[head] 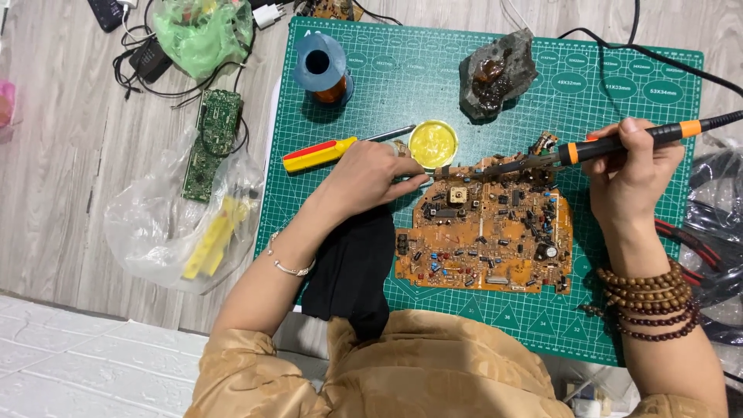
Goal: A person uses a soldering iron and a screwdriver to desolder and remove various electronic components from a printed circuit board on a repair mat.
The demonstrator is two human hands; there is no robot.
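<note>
My right hand (631, 174) is wrapped tight around the orange-and-black soldering iron (619, 143), its tip reaching left of my fingers to the top edge of the orange circuit board (484, 240). I judge the iron light and stiff, safe only at the grip. My left hand (368, 178) pinches something thin, fingers together, just left of that edge. The board looks rigid but fragile; I'd take it by its edges. It lies below both hands on the green cutting mat (604, 310).
</note>
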